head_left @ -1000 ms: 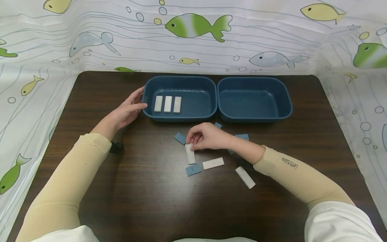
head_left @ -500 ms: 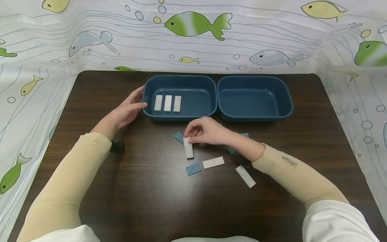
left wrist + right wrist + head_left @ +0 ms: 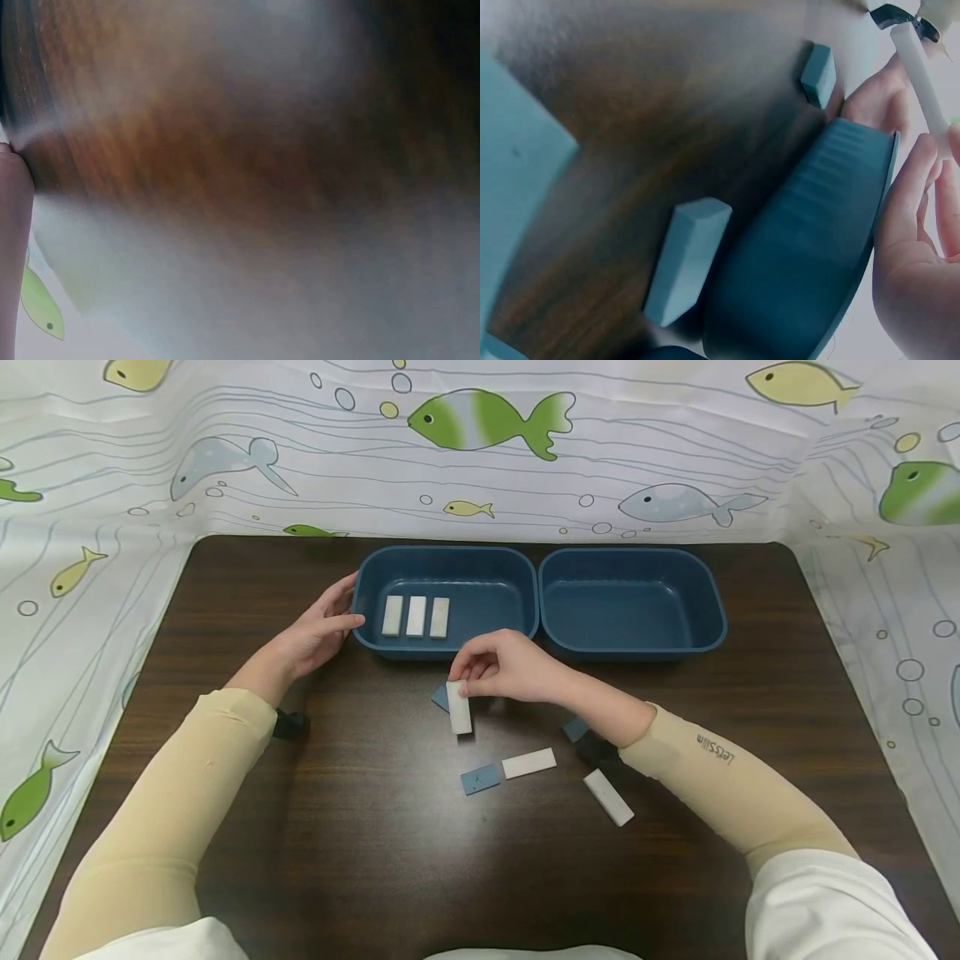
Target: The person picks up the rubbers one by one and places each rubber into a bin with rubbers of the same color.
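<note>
In the head view my right hand (image 3: 513,667) pinches a white rectangular block (image 3: 460,710) by its upper end, between thumb and fingers. It holds the block in front of the left blue bin (image 3: 491,606), over a small blue block (image 3: 439,697) that it partly covers. The right wrist view has the same white block (image 3: 921,79) tilted in the fingertips, above the bin's rim. At the bin's left end my left hand (image 3: 318,631) grips the wall, thumb on the rim and fingers along the outside. Three white blocks (image 3: 416,617) stand in a row inside that bin.
A second blue bin (image 3: 630,606) adjoins the first on the right. Loose on the dark table (image 3: 360,843) lie two white blocks (image 3: 528,763) and some blue blocks (image 3: 480,779), one partly behind the right forearm. A fish-patterned curtain (image 3: 525,485) surrounds the table.
My right hand has lifted the white block from among the loose ones and carried it up and slightly left toward the left bin. The left hand has stayed on the bin.
</note>
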{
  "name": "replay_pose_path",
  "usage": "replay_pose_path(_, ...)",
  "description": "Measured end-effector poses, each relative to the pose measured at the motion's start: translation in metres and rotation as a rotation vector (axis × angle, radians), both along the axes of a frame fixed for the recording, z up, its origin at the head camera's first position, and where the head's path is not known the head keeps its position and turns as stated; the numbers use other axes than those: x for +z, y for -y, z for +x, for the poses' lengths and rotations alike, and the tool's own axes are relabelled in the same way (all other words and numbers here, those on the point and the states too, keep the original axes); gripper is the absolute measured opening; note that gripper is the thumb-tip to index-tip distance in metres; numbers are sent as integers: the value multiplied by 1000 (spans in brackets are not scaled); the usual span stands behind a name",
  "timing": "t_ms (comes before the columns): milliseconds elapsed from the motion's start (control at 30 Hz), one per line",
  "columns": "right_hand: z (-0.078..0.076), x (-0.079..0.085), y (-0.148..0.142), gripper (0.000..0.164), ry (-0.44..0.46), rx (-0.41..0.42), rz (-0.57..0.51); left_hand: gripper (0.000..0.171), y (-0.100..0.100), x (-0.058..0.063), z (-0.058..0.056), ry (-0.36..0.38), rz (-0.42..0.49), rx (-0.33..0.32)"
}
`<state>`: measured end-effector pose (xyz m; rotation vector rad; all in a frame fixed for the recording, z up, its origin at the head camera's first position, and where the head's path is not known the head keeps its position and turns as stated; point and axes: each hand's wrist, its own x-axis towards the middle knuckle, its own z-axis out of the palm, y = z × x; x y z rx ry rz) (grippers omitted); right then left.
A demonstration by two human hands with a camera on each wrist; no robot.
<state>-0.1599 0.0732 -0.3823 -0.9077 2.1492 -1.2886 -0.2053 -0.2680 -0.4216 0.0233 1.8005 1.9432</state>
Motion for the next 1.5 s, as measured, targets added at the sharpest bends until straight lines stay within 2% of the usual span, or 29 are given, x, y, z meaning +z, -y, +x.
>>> replay_pose_path(433, -15, 15, -4, 16, 7, -62, -17, 81, -1, -1, -1, 1, -7, 2)
replay_pose_path(1233, -50, 46, -3, 16, -53, -198, 0, 82, -1, 1, 0, 12, -16, 4)
replay_pose_path(1500, -64, 50, -3, 19, -15, -256, -14, 81, -1, 0, 0, 7, -6, 3)
